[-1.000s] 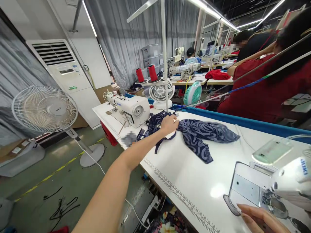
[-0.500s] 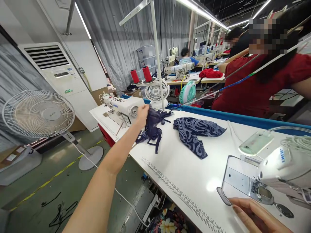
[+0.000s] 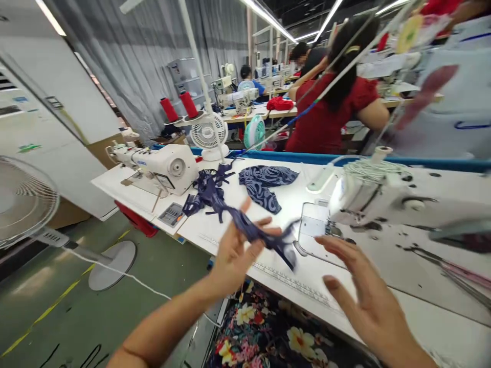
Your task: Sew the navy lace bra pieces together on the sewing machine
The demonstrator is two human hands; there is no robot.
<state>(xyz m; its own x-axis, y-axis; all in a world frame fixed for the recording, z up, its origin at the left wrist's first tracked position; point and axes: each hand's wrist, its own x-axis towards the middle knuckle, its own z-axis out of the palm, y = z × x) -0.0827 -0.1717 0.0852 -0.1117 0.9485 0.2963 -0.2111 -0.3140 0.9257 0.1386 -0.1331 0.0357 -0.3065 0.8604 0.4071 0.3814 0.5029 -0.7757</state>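
My left hand point(image 3: 240, 250) has a twisted navy strappy garment point(image 3: 249, 230) between its thumb and fingers, lifted above the white sewing table. The garment's loose end, blurred by motion, hangs toward my right hand; its other end trails back to a heap of navy straps and cloth point(image 3: 209, 186). My right hand point(image 3: 364, 291) is open and empty, thumb and fingers apart, in front of the near sewing machine's needle plate point(image 3: 312, 230). Just beyond my left hand lies a navy cloth piece with grey swirls point(image 3: 264, 184), flat and bent into a V.
A second sewing machine point(image 3: 161, 166) stands at the left end, beside a small tray point(image 3: 171, 214). Scissors point(image 3: 452, 268) lie at right. Behind are a white fan point(image 3: 209, 134), red thread cones point(image 3: 187, 105) and a co-worker in red point(image 3: 326, 115). A floor fan point(image 3: 23, 199) stands left.
My left hand has come back from the heap toward me, drawing the navy strappy garment along. My right hand has lifted off the machine bed's corner and opened. The view has swung right.
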